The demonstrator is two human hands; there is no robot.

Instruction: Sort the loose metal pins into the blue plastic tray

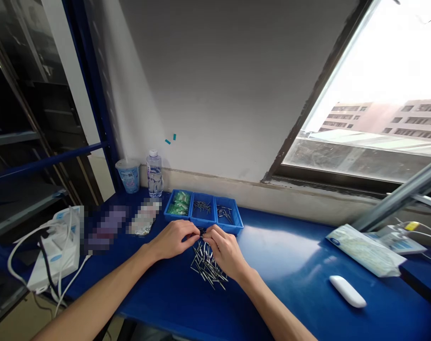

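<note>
Both hands meet above a loose pile of thin metal pins (209,266) on the blue table (158,293). My left hand (178,238) is closed, thumb and fingers pinched together beside the pile's top edge. Just right of it, my right hand (224,246) is pinched too, its fingertips almost touching the left ones. Something small and thin seems to lie between the fingertips, too small to make out. Behind the hands stand three joined blue bins: the left bin (168,217) holds green-and-white packets, the middle bin (203,222) and right bin (239,220) hold metal pins.
A water bottle (154,175) and a lidded cup (128,176) stand at the back left. White power strips with cables (61,255) lie at the far left. On the right are a tissue pack (366,251) and a white case (347,291), below the window.
</note>
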